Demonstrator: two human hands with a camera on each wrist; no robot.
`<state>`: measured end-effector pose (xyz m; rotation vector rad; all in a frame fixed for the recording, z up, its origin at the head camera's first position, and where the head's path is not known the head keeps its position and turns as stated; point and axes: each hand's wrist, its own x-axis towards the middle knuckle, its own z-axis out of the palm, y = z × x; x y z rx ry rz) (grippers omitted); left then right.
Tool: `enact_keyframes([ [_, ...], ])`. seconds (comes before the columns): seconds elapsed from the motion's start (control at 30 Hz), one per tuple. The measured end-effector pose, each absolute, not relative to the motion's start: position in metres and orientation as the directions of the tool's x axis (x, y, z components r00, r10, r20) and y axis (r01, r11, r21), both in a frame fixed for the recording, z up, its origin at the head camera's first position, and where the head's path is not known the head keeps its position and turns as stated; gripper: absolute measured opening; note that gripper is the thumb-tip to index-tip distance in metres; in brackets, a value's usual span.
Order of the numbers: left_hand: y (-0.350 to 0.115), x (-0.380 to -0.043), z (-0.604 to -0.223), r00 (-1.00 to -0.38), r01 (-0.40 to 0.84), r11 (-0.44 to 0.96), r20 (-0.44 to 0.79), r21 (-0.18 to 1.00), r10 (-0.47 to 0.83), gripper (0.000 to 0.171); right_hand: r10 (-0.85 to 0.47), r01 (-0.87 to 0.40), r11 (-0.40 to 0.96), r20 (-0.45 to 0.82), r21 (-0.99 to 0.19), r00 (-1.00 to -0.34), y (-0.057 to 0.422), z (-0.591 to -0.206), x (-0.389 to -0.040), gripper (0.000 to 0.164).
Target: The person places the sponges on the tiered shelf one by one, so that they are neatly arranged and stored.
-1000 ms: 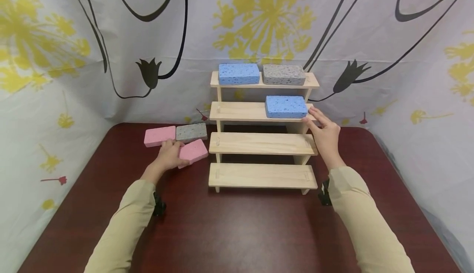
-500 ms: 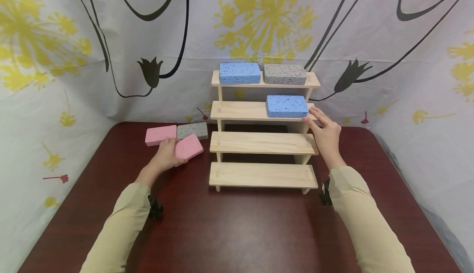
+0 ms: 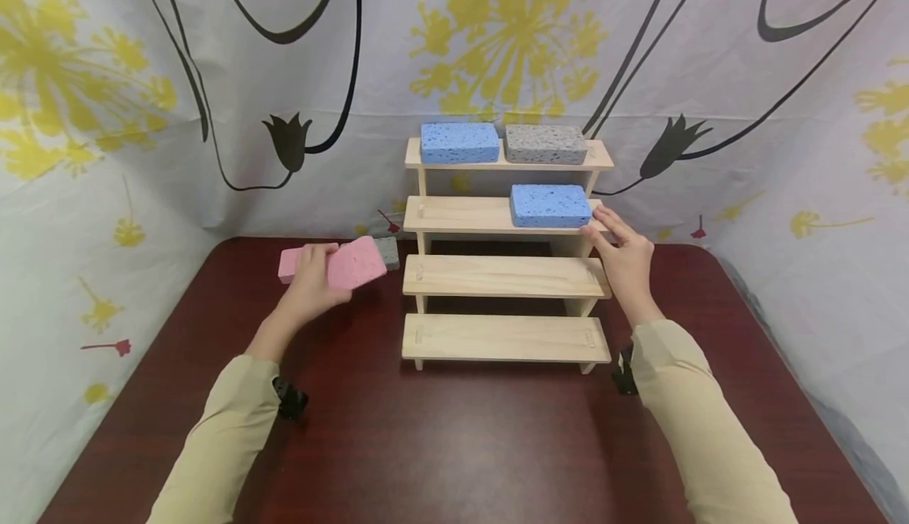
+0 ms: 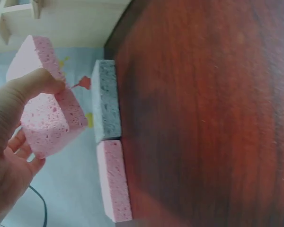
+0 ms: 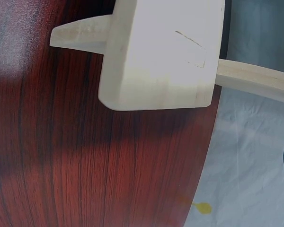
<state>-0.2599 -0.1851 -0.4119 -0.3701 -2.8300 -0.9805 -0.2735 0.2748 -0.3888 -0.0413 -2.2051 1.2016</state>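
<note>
My left hand (image 3: 311, 283) grips a pink sponge (image 3: 357, 263) and holds it raised, thumb on one face and fingers behind in the left wrist view. Beyond it on the table, a second pink sponge (image 4: 114, 182) lies end to end with a grey sponge (image 4: 106, 99); both are partly covered in the head view. At the four-step wooden shelf (image 3: 504, 277), my right hand (image 3: 626, 267) pinches the right end of the second step from the top. Its fingertips are right beside a blue sponge (image 3: 550, 206) lying there. The right wrist view barely catches this hand.
On the top step sit another blue sponge (image 3: 459, 143) and a grey sponge (image 3: 545, 144), side by side. The shelf stands on a dark red-brown table (image 3: 490, 437). A patterned cloth (image 3: 341, 50) hangs behind and along both sides.
The left hand has lifted its pink sponge off the table, moving it back and slightly left, over the grey sponge in the head view. The right hand stays put.
</note>
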Motion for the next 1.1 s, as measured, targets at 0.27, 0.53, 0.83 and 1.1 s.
enact_keyframes([
  [0.27, -0.178, -0.260, -0.396, -0.866, 0.425, 0.709, 0.480, 0.563, 0.139, 0.071, 0.307, -0.263, 0.572, 0.499, -0.777, -0.810, 0.274, -0.389, -0.274, 0.042],
  [0.53, -0.156, -0.259, -0.369, -0.832, 0.481, 0.651, 0.541, 0.587, 0.127, 0.070, 0.314, -0.263, 0.556, 0.492, -0.788, -0.812, 0.275, -0.391, -0.276, 0.040],
  [0.83, -0.118, -0.268, -0.338, -0.848, 0.506, 0.623, 0.475, 0.597, 0.233, 0.071, 0.318, -0.243, 0.562, 0.478, -0.791, -0.819, 0.276, -0.390, -0.273, 0.042],
  [1.1, -0.088, -0.283, -0.316, -0.862, 0.505, 0.679, 0.356, 0.533, 0.361, 0.076, 0.309, -0.266, 0.537, 0.480, -0.801, -0.821, 0.271, -0.384, -0.269, 0.039],
])
